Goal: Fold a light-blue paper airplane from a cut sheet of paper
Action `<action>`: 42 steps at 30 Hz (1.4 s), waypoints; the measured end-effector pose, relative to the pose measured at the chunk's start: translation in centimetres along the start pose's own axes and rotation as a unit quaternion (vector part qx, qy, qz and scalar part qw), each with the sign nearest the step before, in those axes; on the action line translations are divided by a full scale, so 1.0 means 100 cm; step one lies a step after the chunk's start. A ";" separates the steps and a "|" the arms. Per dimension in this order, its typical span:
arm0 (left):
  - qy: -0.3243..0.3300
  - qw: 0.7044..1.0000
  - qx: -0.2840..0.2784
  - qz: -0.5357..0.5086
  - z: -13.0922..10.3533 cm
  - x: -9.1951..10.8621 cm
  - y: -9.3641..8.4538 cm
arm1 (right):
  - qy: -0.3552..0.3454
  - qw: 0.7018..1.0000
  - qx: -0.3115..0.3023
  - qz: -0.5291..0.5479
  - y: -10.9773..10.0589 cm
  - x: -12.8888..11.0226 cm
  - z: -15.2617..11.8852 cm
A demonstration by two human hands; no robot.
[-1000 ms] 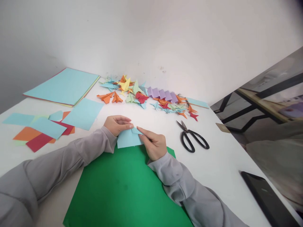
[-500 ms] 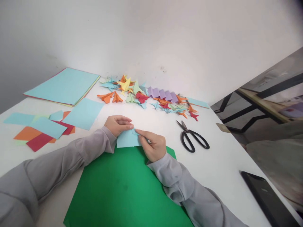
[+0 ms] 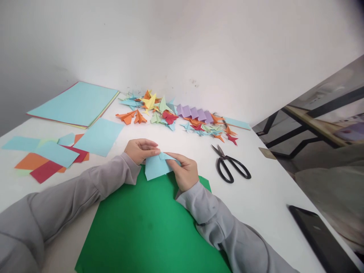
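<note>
A light blue piece of paper (image 3: pixel 156 168), with a folded flap along its top, is held between both hands. My left hand (image 3: pixel 141 150) pinches its upper left corner between thumb and fingers. On the right side, my right hand (image 3: pixel 185 170) grips the paper, thumb below and index finger along the top fold. Part of the paper's right end is hidden by the fingers. Beneath the hands a large green sheet (image 3: pixel 148 223) lies on the white table (image 3: pixel 253 204).
Black-handled scissors (image 3: pixel 227 163) lie right of my right hand, a black phone (image 3: pixel 321 239) at the right edge. Folded paper shapes (image 3: pixel 150 101) and a pleated purple strip (image 3: pixel 195 113) line the wall. Coloured pieces (image 3: pixel 47 170) and stacked sheets (image 3: pixel 75 102) lie left.
The light blue paper has tilted, its lower edge now slanting up to the right. A flap along its upper right shows more clearly, and my right fingers have shifted slightly on it.
</note>
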State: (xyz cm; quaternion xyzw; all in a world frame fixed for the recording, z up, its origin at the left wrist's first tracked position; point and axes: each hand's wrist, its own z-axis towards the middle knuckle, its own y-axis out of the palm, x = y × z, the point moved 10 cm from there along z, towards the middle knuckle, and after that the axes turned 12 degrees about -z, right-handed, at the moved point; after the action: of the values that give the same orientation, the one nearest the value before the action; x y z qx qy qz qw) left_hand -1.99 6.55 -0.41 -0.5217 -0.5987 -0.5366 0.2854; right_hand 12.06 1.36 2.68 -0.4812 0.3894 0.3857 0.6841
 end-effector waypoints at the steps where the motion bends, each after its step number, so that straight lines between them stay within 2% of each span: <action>1: -0.001 1.000 0.003 0.000 -0.001 0.000 0.000 | 0.003 1.000 0.006 0.000 -0.001 0.000 0.000; 8: 0.009 1.000 0.013 -0.018 -0.001 0.001 0.001 | 0.000 0.999 0.040 -0.032 -0.006 -0.002 -0.003; 15: 0.026 0.999 -0.014 -0.019 0.003 0.002 0.001 | -0.022 0.999 -0.035 -0.028 0.003 -0.009 -0.003; 23: 0.048 0.998 -0.041 0.004 0.000 0.004 0.008 | 0.087 0.994 -0.072 0.005 0.016 0.017 0.001; 31: 0.016 0.999 -0.028 0.036 0.000 0.002 0.006 | 0.098 0.993 -0.057 0.016 0.012 0.016 0.000; 36: 0.044 0.997 -0.047 0.048 0.000 0.006 0.009 | 0.107 0.993 -0.046 0.025 0.010 0.018 0.000; 42: 0.060 0.996 -0.039 0.060 0.001 0.006 0.007 | 0.089 0.994 -0.051 0.024 0.011 0.015 0.002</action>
State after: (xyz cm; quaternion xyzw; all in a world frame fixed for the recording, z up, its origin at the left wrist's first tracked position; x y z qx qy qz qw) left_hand -1.52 6.81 0.35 -0.5342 -0.5270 -0.5716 0.3320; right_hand 11.71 2.07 0.94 -0.5383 0.4402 0.3765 0.6122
